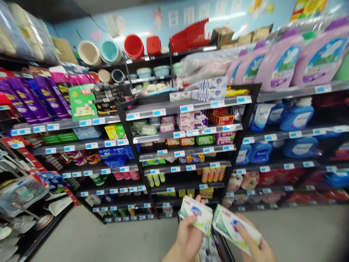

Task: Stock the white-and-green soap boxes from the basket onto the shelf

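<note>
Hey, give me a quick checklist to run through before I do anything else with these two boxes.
1. Left hand gripping the smaller-looking white-and-green soap box: ok, thumb on its front.
2. Right hand gripping the other white-and-green soap box: ok, thumb on its front.
3. Both printed fronts turned to the camera: ok.
4. Fine print readable: not ok, too small and blurred.
5. Contents of the dark-edged container below: cannot tell, mostly hidden.

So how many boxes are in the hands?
2: one box in the left hand, another box in the right hand. Any behind these would be hidden.
</note>
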A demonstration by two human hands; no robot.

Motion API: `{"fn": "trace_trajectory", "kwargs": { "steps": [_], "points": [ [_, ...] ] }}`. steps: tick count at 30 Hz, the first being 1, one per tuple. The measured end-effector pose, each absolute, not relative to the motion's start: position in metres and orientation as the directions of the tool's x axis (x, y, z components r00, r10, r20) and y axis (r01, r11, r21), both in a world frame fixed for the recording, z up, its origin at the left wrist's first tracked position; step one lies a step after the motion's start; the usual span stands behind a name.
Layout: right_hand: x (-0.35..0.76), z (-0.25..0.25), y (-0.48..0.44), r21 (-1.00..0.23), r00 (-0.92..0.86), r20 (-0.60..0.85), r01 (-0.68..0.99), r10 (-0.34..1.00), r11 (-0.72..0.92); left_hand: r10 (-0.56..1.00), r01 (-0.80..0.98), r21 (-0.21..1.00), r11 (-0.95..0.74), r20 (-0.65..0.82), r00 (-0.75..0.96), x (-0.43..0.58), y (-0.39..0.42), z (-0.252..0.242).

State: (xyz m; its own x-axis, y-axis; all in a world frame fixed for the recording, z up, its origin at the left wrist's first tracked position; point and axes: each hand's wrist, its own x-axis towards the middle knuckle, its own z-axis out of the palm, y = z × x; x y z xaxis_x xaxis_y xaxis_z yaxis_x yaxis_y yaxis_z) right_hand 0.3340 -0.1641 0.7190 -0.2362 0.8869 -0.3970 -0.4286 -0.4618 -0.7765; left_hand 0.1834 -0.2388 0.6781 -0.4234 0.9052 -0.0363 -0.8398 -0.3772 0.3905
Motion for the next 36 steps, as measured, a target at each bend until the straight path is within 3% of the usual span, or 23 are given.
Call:
{"fn": "trace_trajectory", "kwargs": {
  "steps": [6,24,36],
  "points": [
    [0.322,0.724,-0.174,-0.761,-0.23,-0.368,-0.482,0.901,-0.434,0.864,-0.811,0.439,-0.387,-0.134,-0.485,0.177,-0.242,0.7],
    [0.327,0.715,-0.168,-0.853,-0.223,-0.269,-0.396,0.937,-0.339,0.859,-0.736,0.58,-0.35,-0.114,-0.499,0.183,-0.241,0.709],
    [0.33,0.704,-0.164,-0.863,-0.221,-0.259,-0.384,0.94,-0.328,0.866,-0.725,0.6,-0.338,-0.104,-0.489,0.188,-0.239,0.708]
  ]
}}
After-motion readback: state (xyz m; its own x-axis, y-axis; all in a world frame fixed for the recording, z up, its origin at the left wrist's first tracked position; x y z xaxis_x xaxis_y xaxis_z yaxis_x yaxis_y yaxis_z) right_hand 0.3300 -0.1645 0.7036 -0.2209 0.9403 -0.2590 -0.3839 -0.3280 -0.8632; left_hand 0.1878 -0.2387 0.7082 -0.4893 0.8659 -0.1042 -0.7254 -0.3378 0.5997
